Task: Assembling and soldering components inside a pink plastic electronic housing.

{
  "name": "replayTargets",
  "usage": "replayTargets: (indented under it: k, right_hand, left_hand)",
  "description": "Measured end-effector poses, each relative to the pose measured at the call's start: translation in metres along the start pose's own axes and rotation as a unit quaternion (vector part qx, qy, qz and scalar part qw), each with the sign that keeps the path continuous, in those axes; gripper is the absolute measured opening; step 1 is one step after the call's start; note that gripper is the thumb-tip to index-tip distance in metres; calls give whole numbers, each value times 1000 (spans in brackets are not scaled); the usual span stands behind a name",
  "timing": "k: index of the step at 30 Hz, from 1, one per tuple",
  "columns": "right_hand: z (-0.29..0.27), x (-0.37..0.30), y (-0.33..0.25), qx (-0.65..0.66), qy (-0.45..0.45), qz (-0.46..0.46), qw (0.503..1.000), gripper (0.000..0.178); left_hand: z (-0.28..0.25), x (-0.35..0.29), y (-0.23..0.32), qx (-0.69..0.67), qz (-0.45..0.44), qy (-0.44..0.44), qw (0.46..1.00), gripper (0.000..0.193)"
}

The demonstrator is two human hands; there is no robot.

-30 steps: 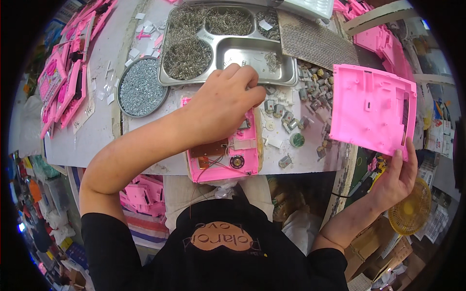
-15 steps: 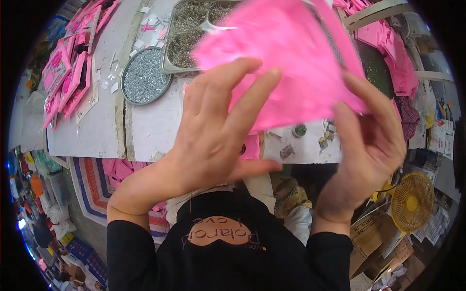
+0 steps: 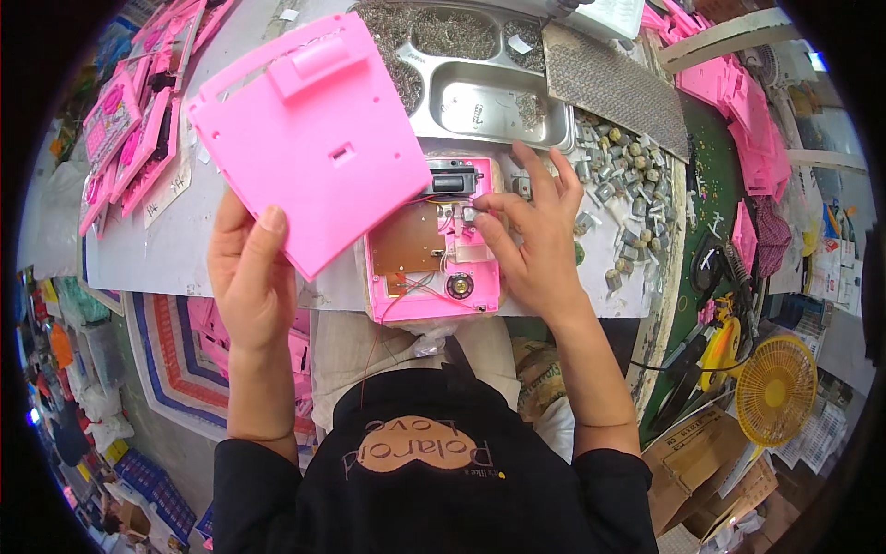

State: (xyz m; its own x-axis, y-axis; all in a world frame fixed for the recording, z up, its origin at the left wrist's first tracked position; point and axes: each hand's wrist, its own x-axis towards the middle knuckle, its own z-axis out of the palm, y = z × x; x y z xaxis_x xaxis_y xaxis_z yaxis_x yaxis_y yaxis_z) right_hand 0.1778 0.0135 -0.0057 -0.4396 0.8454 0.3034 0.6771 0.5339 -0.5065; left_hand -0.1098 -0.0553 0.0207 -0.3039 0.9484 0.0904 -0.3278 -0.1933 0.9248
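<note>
Cover panel moved to left hand; right hand working inside the open housing.

The right hand (image 3: 535, 245) sets its thumb and forefinger pinched on a small component (image 3: 468, 214) beside the wiring, remaining fingers spread. Half a second ago both hands held the pink cover panel (image 3: 309, 138) up before the camera; now the left hand (image 3: 247, 277) alone grips its lower edge, thumb on top, tilted clear to the left. The open pink housing (image 3: 434, 245) lies at the table edge (image 3: 185, 258), circuit board and speaker exposed, below the metal tray (image 3: 480, 92) of screws.
</note>
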Motion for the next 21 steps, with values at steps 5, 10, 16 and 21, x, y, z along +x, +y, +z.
replayTargets:
  k: [5, 10, 16, 21]
  right_hand:
    - [8, -10, -10, 5, -3, 50, 999, 28]
    - [-6, -6, -11, 26, 56, 35, 997, 27]
    - [1, 4, 5, 28, 30, 33, 999, 20]
    - [-4, 10, 1, 49, -13, 59, 997, 20]
  left_hand:
    - [10, -10, -5, -27, -21, -22, 999, 46]
    - [4, -13, -12, -23, -27, -35, 999, 48]
    - [4, -11, -13, -34, -30, -35, 998, 47]
    - [-3, -13, -12, -50, -25, -25, 998, 46]
